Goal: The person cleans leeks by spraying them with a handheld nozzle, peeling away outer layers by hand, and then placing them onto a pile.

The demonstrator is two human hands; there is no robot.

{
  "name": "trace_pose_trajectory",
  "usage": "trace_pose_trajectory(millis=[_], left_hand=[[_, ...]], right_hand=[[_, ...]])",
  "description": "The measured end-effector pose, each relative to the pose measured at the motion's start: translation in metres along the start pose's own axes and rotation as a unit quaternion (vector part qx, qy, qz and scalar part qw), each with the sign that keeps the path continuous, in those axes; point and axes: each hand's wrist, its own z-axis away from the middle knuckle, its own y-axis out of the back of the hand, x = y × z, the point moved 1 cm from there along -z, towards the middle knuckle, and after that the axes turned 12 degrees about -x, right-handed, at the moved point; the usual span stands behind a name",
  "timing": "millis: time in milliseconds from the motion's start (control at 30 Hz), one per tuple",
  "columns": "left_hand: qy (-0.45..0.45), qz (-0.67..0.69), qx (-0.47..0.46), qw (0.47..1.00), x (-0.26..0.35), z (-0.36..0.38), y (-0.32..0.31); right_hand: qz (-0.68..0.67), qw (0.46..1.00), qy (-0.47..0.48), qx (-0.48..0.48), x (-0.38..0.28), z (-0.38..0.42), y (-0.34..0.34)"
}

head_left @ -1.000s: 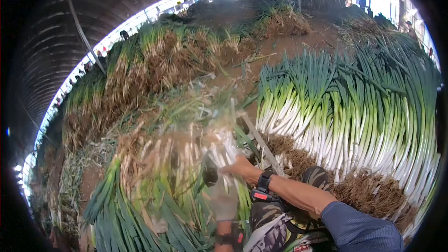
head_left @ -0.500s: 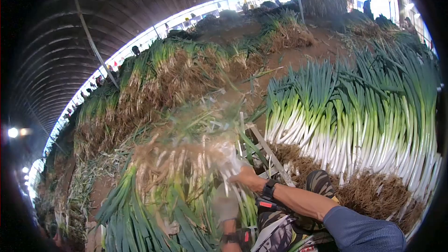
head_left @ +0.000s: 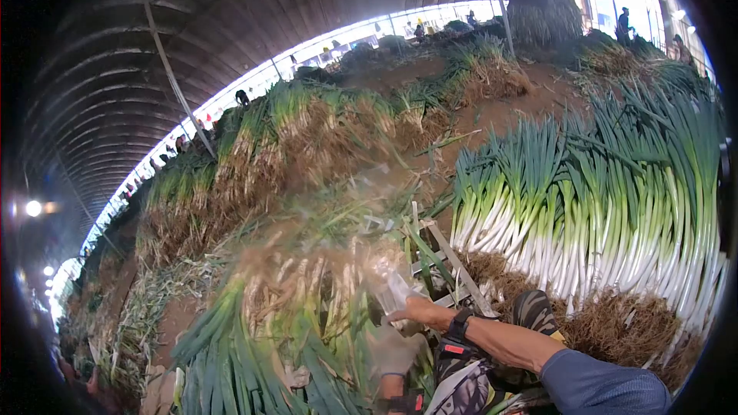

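Observation:
My right hand [head_left: 421,312], with a dark watch on its wrist, is closed near blurred white stalks of a green onion [head_left: 396,286]. My left hand [head_left: 393,350] is just below it, pale and smeared by motion, so its fingers do not show clearly. Both hands are at the right edge of a heap of soil-covered green onions [head_left: 269,353], whose roots point away from me and whose leaves hang toward me. To the right, a thick row of peeled green onions [head_left: 584,215] shows clean white stems, with brown roots [head_left: 623,327] at the near end.
A slatted frame [head_left: 460,270] stands between the heap and the peeled row. My camouflage-clad leg [head_left: 530,311] is beside it. Stripped leaves [head_left: 165,284] litter the ground at left. More unpeeled onions [head_left: 307,123] lie farther back, and a person [head_left: 623,25] is in the distance.
The view has shifted slightly, so the scene sits lower and farther right. My left hand has risen closer to my right hand, which stays at the white stalks.

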Motion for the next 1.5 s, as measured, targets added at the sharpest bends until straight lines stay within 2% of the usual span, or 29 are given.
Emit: trace_pose_trajectory(millis=[33, 100, 133, 167, 233, 267, 300, 333, 400, 467, 500, 567, 600, 667, 700, 800, 867, 900, 933, 1033, 1133, 1233, 1300, 1333, 1433, 1500], left_hand=[[0.015, -0.028, -0.015, 0.999, 0.003, 0.000, -0.004], [0.039, -0.071, -0.043, 0.996, -0.008, -0.006, -0.020], [0.048, -0.087, -0.057, 0.993, -0.020, -0.012, -0.032], [0.057, -0.104, -0.072, 0.990, -0.031, -0.018, -0.044], [0.042, -0.055, 0.009, 0.998, -0.022, -0.016, -0.045], [0.026, -0.073, 0.016, 0.997, -0.021, -0.011, -0.043], [0.010, -0.091, 0.024, 0.996, -0.020, -0.006, -0.041], [-0.013, -0.136, 0.054, 0.989, -0.049, -0.013, -0.060], [-0.006, -0.131, 0.059, 0.990, -0.058, -0.013, -0.059], [0.029, -0.072, 0.033, 0.996, -0.034, 0.004, -0.031], [0.034, -0.065, 0.032, 0.997, -0.024, 0.011, -0.022], [-0.005, -0.140, 0.080, 0.987, -0.014, 0.020, -0.016], [-0.013, -0.107, 0.100, 0.989, -0.018, 0.021, -0.017], [-0.030, -0.041, 0.140, 0.989, -0.029, 0.023, -0.019], [-0.019, -0.035, 0.128, 0.991, -0.029, 0.026, -0.016], [0.009, -0.038, 0.114, 0.993, -0.041, 0.032, -0.003], [0.019, -0.059, 0.128, 0.990, -0.062, 0.030, -0.007], [0.025, -0.043, 0.134, 0.990, -0.053, 0.032, -0.003], [0.031, -0.028, 0.138, 0.990, -0.036, 0.037, 0.005], [0.051, -0.041, 0.109, 0.992, -0.038, 0.028, -0.005], [0.038, -0.060, 0.104, 0.992, -0.040, 0.030, -0.023], [0.043, -0.067, 0.086, 0.993, -0.045, 0.034, -0.024], [0.046, -0.053, 0.077, 0.995, -0.038, 0.041, -0.015], [0.022, -0.052, 0.110, 0.992, -0.041, 0.042, -0.016], [-0.034, -0.052, 0.176, 0.982, -0.042, 0.045, -0.017], [-0.042, -0.052, 0.182, 0.981, -0.034, 0.053, -0.009]], right_hand=[[0.043, 0.998, -0.001, -0.055, -0.010, 0.006, -0.003], [0.216, 0.964, -0.071, -0.135, -0.023, 0.007, 0.001], [0.255, 0.945, -0.120, -0.165, -0.073, 0.031, -0.005], [0.260, 0.950, -0.091, -0.145, -0.072, 0.031, -0.008], [0.271, 0.957, -0.032, -0.104, -0.061, 0.031, -0.019], [0.291, 0.948, -0.041, -0.124, -0.066, 0.030, -0.021], [0.268, 0.955, -0.037, -0.123, -0.069, 0.032, -0.022], [0.246, 0.961, -0.032, -0.121, -0.071, 0.035, -0.023], [0.206, 0.971, -0.037, -0.113, -0.078, 0.037, -0.022], [0.170, 0.978, -0.061, -0.102, -0.074, 0.030, -0.017], [0.137, 0.986, -0.040, -0.085, -0.073, 0.027, -0.016], [0.072, 0.996, 0.001, -0.050, -0.069, 0.021, -0.015], [0.065, 0.997, -0.014, -0.043, -0.084, 0.029, -0.014], [0.125, 0.985, -0.057, -0.101, -0.078, 0.021, -0.002], [0.155, 0.976, -0.078, -0.131, -0.075, 0.019, 0.004], [0.158, 0.958, -0.028, -0.237, -0.104, 0.051, -0.002], [0.322, 0.936, -0.014, -0.139, -0.107, 0.064, -0.001], [0.401, 0.912, -0.007, -0.089, -0.107, 0.067, 0.002], [0.394, 0.918, 0.041, 0.013, -0.097, 0.067, -0.002], [0.392, 0.916, 0.057, 0.057, -0.086, 0.054, -0.010], [0.463, 0.883, 0.077, 0.029, -0.071, 0.024, -0.014], [0.381, 0.906, 0.174, 0.057, -0.002, -0.028, -0.001], [0.342, 0.925, 0.155, 0.057, -0.001, -0.040, 0.000], [0.321, 0.934, 0.144, 0.057, -0.003, -0.046, 0.002], [0.329, 0.926, 0.118, 0.146, -0.008, -0.066, 0.016], [0.409, 0.875, 0.190, 0.177, -0.025, -0.066, 0.033]])
